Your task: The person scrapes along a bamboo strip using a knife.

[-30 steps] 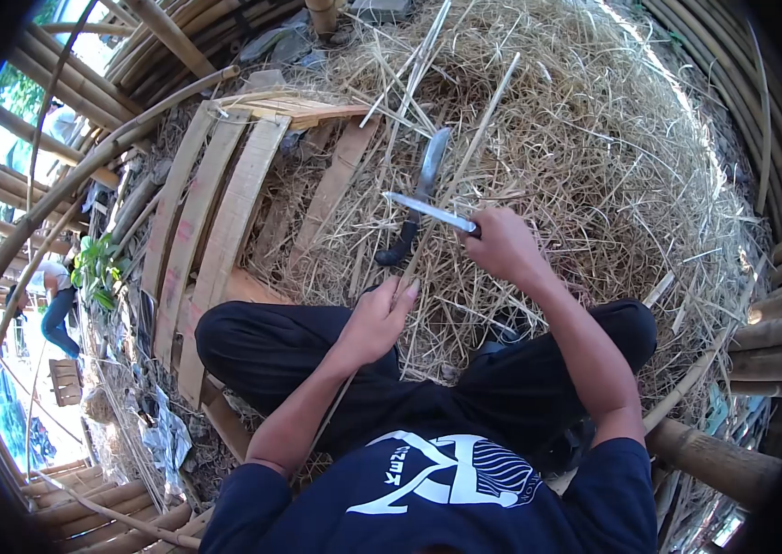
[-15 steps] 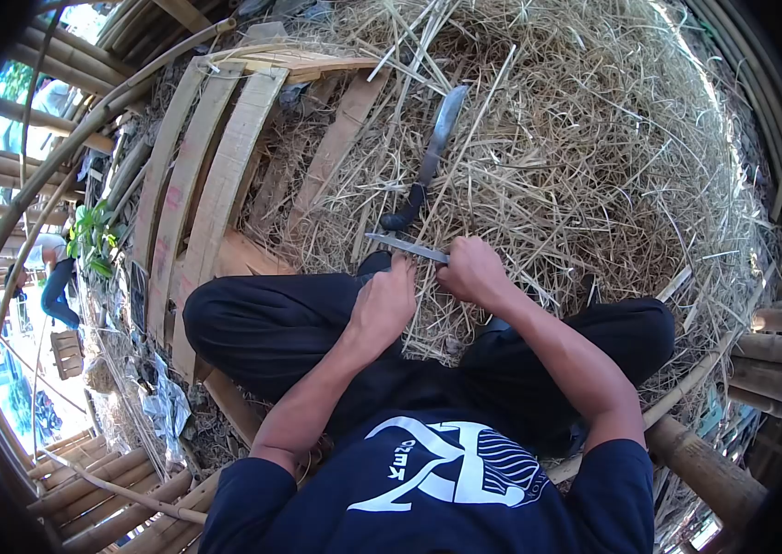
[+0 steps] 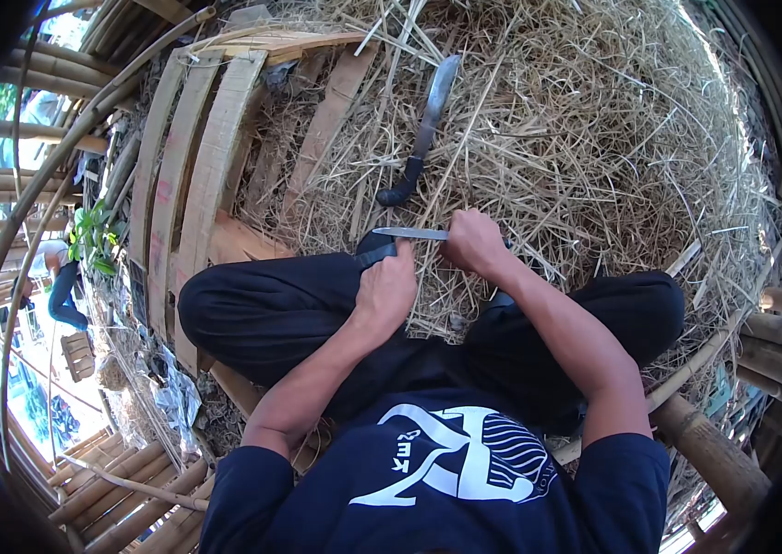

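Note:
My right hand point(image 3: 476, 244) is closed round the handle of a knife point(image 3: 409, 234), whose blade points left, nearly level. My left hand point(image 3: 387, 288) is curled just below the blade, with one digit reaching up to it. Whatever lies in the left fingers, if anything, is hidden. A dark object point(image 3: 375, 251) shows beside that hand; I cannot tell whether it is footwear. Beyond the knife, a machete point(image 3: 427, 129) with a curved black handle lies on the straw, apart from both hands.
Dry straw point(image 3: 594, 138) covers the ground in front of my crossed legs point(image 3: 266, 300). A slatted wooden pallet point(image 3: 216, 175) lies to the left. Bamboo poles point(image 3: 700, 452) stand around the edges. Beyond the left-hand poles, another person point(image 3: 62, 286) is bent over.
The knife has turned from a slant to nearly level, and my right hand has risen slightly. The whole view has shifted a little, moving the machete up in the picture.

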Motion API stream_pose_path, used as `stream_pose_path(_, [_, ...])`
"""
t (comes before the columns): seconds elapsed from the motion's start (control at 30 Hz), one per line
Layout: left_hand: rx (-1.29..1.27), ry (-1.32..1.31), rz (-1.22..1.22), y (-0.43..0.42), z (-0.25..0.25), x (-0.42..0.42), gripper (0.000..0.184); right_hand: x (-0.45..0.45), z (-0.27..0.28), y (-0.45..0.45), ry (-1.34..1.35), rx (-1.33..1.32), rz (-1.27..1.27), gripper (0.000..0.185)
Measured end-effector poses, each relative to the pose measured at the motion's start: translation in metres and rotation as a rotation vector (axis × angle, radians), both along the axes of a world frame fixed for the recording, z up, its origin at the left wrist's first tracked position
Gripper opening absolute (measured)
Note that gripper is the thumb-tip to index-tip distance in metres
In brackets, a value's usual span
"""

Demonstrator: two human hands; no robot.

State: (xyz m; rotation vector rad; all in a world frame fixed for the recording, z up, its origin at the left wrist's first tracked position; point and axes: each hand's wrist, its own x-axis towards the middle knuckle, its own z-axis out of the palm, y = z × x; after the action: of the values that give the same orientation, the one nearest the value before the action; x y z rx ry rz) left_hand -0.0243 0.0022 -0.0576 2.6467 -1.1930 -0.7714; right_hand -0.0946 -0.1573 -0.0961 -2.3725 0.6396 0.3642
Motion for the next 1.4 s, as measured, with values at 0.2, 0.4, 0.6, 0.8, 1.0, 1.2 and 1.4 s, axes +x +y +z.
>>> stream_pose_path(0.2, [0.017,-0.021,-0.010,-0.002,-0.001,-0.004,0.026,0.004,-0.012,-0.011,-0.012,-0.051,-0.023,0.019])
stream_pose_path(0.4, [-0.067,-0.073,-0.010,0.000,0.009,0.006,0.024,0.016,-0.016,-0.019,-0.096,-0.101,-0.062,0.018])
stream_pose_path(0.6, [-0.063,-0.017,-0.023,0.036,0.049,-0.020,0.020,-0.004,-0.076,-0.121,0.063,-0.260,-0.447,0.027])
stream_pose_path(0.8, [-0.096,0.254,0.143,0.086,0.082,-0.038,0.015,-0.001,0.006,-0.114,0.073,-0.115,-0.758,0.030])
stream_pose_path(1.0, [-0.335,0.357,0.158,0.087,0.084,-0.026,0.018,0.012,0.022,-0.094,-0.064,-0.011,-0.679,0.034])
stream_pose_path(1.2, [-0.383,0.415,0.192,0.077,0.079,-0.023,0.026,0.009,0.043,-0.095,-0.267,0.073,-0.591,0.041])
stream_pose_path(1.4, [-0.368,0.672,0.356,0.050,0.067,-0.015,0.033,0.006,0.088,-0.077,-0.328,0.128,-0.561,0.042])
